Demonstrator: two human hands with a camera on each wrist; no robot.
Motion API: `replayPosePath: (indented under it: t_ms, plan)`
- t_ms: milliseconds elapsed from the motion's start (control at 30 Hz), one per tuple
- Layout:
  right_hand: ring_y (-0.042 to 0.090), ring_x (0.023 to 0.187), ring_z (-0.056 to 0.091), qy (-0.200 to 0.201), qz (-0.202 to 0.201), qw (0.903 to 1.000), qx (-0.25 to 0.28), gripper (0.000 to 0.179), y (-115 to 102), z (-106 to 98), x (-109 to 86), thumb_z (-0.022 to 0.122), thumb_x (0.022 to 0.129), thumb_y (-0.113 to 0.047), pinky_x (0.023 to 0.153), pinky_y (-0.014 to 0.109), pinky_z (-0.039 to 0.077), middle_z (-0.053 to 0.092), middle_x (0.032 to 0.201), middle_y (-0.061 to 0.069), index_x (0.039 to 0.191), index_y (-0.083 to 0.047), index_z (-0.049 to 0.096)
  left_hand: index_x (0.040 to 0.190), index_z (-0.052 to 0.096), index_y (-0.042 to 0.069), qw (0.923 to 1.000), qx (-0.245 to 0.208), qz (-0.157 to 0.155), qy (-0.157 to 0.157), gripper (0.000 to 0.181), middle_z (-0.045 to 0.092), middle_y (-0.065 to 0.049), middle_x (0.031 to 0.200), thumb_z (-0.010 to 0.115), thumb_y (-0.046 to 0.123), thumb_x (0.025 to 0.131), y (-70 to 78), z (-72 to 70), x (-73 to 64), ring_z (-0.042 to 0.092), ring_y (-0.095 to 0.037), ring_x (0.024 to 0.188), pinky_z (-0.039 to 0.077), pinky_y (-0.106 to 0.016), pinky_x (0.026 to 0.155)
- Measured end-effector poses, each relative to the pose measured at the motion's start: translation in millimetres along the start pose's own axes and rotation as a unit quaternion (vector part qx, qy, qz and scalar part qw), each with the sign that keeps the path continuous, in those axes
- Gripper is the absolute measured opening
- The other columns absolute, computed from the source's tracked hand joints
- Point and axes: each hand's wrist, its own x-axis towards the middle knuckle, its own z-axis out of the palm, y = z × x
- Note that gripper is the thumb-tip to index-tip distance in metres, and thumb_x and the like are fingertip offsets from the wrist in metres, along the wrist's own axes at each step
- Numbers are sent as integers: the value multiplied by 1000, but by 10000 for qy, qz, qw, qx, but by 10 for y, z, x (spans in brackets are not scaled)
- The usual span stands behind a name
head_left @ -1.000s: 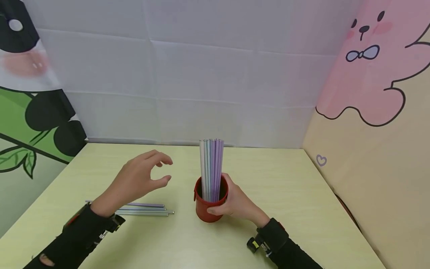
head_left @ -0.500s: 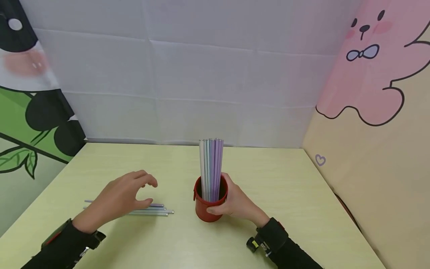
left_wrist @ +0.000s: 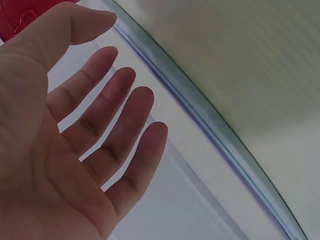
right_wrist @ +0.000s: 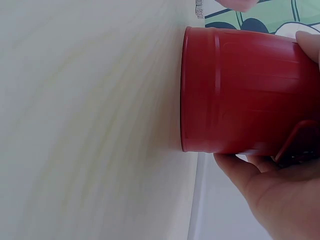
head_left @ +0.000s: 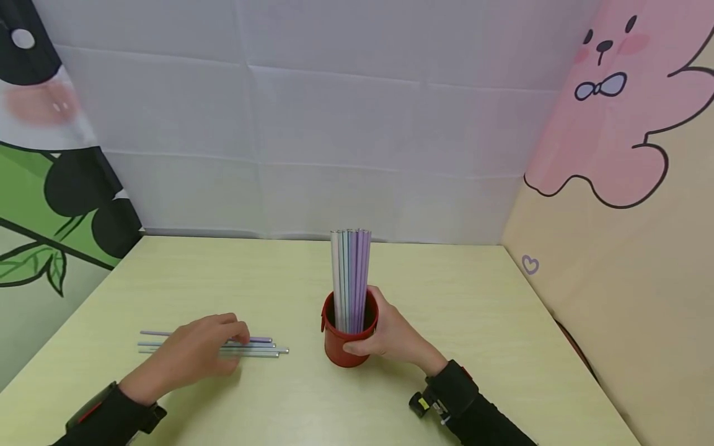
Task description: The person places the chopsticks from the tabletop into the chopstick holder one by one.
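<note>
My right hand (head_left: 393,334) grips the side of a small red bucket (head_left: 340,352) that stands upright on the table. A bundle of pastel straws (head_left: 350,279) in white, blue and purple rises from it. In the right wrist view, fingers (right_wrist: 237,172) and thumb lie on opposite sides of the red wall. Further left, my left hand (head_left: 195,353) reaches low over several loose straws (head_left: 262,349) lying side by side on the table. In the left wrist view its thumb and fingers (left_wrist: 142,107) are apart, overlapping the straws (left_wrist: 197,106), with none gripped.
The pale wooden table (head_left: 446,297) meets a whitish cloth backdrop (head_left: 334,124) at the back. A wall with a pink bear picture (head_left: 608,124) stands on the right, and a green and black picture (head_left: 67,204) hangs on the left.
My left hand has come down and to the left, from the air near the bucket to the loose straws, its fingers turning downward. My right hand and the bucket stay put.
</note>
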Motion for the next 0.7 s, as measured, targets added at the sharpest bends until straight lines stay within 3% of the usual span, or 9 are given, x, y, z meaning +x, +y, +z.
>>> replayPosePath:
  t_ms: [467, 700]
  plan:
    - [27, 119, 47, 21, 8, 10000, -47, 88, -31, -12, -11, 81, 75, -10, 92, 42, 47, 46, 135, 8, 142, -13, 24, 88, 58, 30, 9992, -91, -88, -378, 29, 49, 16, 83, 78, 21, 70, -70, 125, 2, 44, -6, 72, 43, -29, 60]
    - [25, 118, 48, 48, 5, 10000, -69, 88, -4, -13, 1, 80, 74, -10, 91, 41, 48, 46, 134, 7, 142, -13, 24, 82, 54, 31, 9963, -342, -153, -774, 29, 47, 13, 75, 76, 16, 70, -96, 194, 46, 42, -6, 68, 37, -26, 59]
